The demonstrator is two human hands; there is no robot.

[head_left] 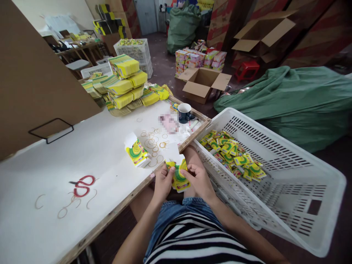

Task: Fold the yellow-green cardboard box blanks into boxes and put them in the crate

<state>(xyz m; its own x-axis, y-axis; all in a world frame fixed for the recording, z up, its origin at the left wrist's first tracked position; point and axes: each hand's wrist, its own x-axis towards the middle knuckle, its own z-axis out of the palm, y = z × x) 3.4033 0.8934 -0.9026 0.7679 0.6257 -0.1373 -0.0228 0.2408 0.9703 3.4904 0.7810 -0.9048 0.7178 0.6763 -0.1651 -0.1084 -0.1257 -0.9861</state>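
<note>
Over my lap, both hands grip a yellow-and-green printed carton (180, 175) with white flaps raised at its top. My left hand (164, 179) pinches its left side, thumb on the front. My right hand (198, 179) holds the opposite side, thumb pressed near the middle. On the white table (110, 146), just left of my hands, lies a small stack of flat cartons (136, 152) in the same print. Rubber bands (154, 145) are scattered beside that stack. To my right stands a white plastic crate (288, 190) with many folded yellow cartons (233, 154) in it.
Red-handled scissors (84, 186) lie on the table's left part. A dark mug (184, 113) stands near the far corner. Bundled flat cartons (125, 80) are piled at the table's far end. Beyond are an open cardboard box (202, 82) and a green sack (297, 102).
</note>
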